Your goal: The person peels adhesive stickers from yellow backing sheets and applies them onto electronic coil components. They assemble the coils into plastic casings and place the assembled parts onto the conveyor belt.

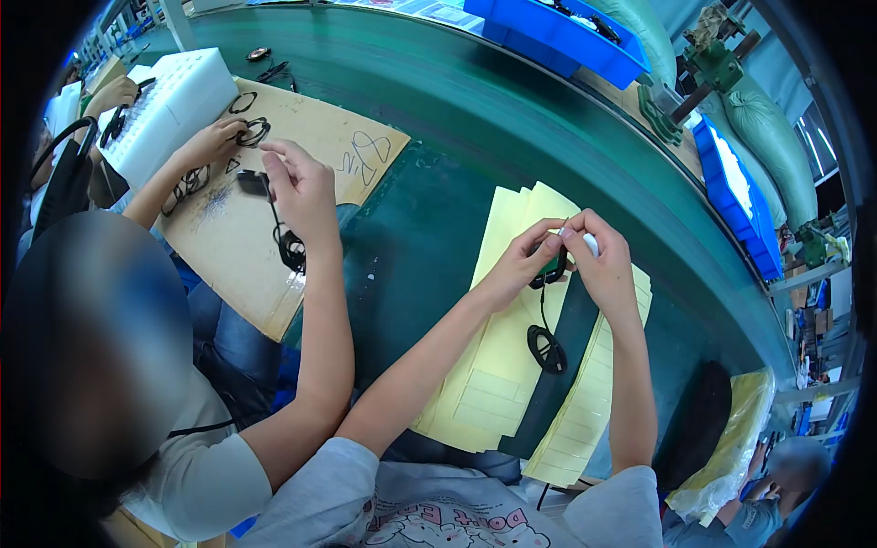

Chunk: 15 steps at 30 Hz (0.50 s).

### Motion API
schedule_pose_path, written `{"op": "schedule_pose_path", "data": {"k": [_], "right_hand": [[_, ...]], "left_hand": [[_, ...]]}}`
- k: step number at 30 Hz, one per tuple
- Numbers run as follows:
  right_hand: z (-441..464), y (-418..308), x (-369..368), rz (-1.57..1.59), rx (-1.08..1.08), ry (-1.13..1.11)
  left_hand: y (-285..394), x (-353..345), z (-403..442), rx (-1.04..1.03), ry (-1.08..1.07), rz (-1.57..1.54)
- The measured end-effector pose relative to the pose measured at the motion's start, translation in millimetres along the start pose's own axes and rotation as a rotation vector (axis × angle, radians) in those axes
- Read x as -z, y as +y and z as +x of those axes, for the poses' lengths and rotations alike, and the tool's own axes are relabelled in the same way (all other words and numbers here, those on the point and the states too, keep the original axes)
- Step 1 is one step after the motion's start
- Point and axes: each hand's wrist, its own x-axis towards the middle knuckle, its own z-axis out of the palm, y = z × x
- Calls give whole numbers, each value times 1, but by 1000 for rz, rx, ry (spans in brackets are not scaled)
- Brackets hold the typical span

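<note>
My left hand [523, 260] is closed, its thumb and fingers pinching a small black device [550, 274] above the yellow sheets. From the device a thin black cable runs down to a bundled coil [546, 350] with a plug at its end. My right hand [598, 260] meets the left one at the top of the device, thumb and forefinger pressed together. A small white piece [592, 245] shows among its fingers; its exact kind is unclear. Beneath both hands lie a stack of yellow label sheets [484, 384] and a second yellow strip of sheets [585, 402].
At left, a co-worker's hand [301, 187] holds a black corded device [253, 183] over a cardboard sheet [338, 137] bearing coiled cables. A white foam tray [196, 87] stands beyond. Blue bins [557, 41] line the far side of the green work surface [411, 247].
</note>
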Motion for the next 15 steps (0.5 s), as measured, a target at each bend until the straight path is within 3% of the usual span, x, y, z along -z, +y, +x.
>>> {"op": "schedule_pose_path", "data": {"k": [6, 9, 15], "right_hand": [[0, 11, -3, 71, 68, 38], [-2, 13, -2, 169, -13, 28], [-10, 26, 6, 309, 2, 28]], "left_hand": [[5, -10, -5, 99, -11, -183], [7, -6, -3, 178, -53, -221], [0, -7, -2, 147, -106, -86]]}}
